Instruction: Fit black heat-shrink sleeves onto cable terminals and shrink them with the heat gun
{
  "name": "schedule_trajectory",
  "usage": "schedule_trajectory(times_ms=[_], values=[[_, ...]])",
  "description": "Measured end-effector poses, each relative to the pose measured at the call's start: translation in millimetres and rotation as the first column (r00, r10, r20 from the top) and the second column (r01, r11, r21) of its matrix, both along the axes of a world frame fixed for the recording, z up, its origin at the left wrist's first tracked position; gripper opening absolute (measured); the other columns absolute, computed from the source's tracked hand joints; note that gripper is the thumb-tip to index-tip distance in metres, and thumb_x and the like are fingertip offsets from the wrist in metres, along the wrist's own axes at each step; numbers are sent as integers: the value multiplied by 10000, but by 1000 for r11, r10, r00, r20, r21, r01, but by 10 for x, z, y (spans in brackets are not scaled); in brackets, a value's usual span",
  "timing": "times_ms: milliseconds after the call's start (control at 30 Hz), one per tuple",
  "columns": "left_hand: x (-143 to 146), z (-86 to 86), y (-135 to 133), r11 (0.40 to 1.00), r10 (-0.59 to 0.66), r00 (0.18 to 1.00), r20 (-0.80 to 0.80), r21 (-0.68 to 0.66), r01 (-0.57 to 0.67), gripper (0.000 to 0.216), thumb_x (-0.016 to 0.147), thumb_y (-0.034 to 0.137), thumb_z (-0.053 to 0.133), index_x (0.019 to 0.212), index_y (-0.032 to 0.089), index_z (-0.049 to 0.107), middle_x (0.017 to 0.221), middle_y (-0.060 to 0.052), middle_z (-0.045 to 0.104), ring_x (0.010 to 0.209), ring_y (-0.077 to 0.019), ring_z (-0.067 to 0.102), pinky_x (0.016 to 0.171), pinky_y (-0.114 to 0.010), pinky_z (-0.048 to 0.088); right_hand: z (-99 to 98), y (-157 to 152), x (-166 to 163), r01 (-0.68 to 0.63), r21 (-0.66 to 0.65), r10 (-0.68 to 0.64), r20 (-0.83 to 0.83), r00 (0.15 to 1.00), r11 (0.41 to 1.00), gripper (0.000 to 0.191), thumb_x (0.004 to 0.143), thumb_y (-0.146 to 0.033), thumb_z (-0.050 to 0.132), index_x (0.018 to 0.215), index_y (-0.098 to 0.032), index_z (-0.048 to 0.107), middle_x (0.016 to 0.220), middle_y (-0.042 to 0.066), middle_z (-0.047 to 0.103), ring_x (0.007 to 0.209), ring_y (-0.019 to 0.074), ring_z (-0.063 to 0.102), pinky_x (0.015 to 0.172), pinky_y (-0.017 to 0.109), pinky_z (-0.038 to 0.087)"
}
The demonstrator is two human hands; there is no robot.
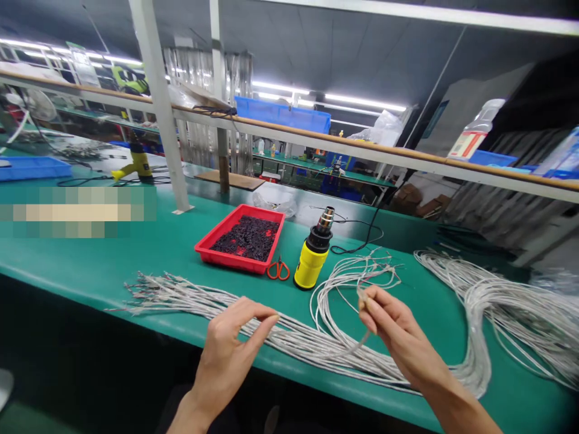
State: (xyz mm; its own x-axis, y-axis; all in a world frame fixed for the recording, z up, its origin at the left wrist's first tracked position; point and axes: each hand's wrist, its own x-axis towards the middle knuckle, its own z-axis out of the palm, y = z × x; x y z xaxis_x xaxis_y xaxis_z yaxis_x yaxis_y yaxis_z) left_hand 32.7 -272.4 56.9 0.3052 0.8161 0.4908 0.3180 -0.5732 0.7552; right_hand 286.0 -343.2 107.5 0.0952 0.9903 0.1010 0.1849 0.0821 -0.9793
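A long bundle of pale grey cables (312, 352) with stripped, frayed wire ends lies along the front of the green bench. Over the bundle, my left hand (230, 349) has thumb and forefinger brought together at the tips; anything between them is too small to make out. Farther right, my right hand (395, 328) pinches a grey cable (362, 342) near its end, and that cable hangs down toward the bundle. Behind my hands stand a yellow heat gun (312, 259), nozzle up, and orange-handled scissors (278, 269). A red tray (201, 248) holds many small black pieces.
Loose cable coils (323, 295) lie right of the heat gun, and a large cable pile (520, 313) fills the right side. A white post (165, 114) rises at left. An overhead shelf carries a blue bin (283, 114) and a clear bottle (474, 132).
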Motion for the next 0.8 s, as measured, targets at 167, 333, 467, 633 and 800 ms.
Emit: schedule_trajectory(times_ms=[167,333,467,633,800], values=[[214,-635,205,997,69,996,-51,34,-67,237,889,299,517,1104,227,588,1066,-60,670,1022,-210,617,899,-401,494,189,313,88,209,207,-196,-84,977,956,242,905,-423,540,833,-193,517,662,-32,436,579,109,346,538,223,288],[367,-1307,296,1000,25,996,-86,8,-24,367,903,357,467,1250,245,514,1148,-72,677,1065,-215,630,920,-401,519,224,738,244,285,291,-237,-190,953,913,239,864,-408,590,847,-179,523,644,-47,460,522,82,317,497,213,241],[400,-1498,326,1000,-2,999,-42,9,3,389,895,403,465,1260,277,513,1022,-53,726,952,-210,681,866,-346,547,222,1005,263,294,327,-242,-192,951,898,264,832,-421,609,834,-168,531,635,-40,514,506,78,333,496,216,243],[434,-1641,382,997,44,999,10,58,-44,347,895,419,454,1198,278,549,951,-37,736,879,-201,698,806,-308,560,186,1271,228,300,367,-258,-161,953,881,309,792,-465,620,812,-166,544,604,-39,534,475,78,331,478,223,232],[506,-1834,410,970,110,993,42,215,-117,337,913,433,408,1153,257,567,920,-34,734,830,-189,700,765,-286,562,109,1494,272,342,364,-304,-159,939,866,388,730,-545,633,787,-169,557,581,-29,558,454,82,346,455,225,228]])
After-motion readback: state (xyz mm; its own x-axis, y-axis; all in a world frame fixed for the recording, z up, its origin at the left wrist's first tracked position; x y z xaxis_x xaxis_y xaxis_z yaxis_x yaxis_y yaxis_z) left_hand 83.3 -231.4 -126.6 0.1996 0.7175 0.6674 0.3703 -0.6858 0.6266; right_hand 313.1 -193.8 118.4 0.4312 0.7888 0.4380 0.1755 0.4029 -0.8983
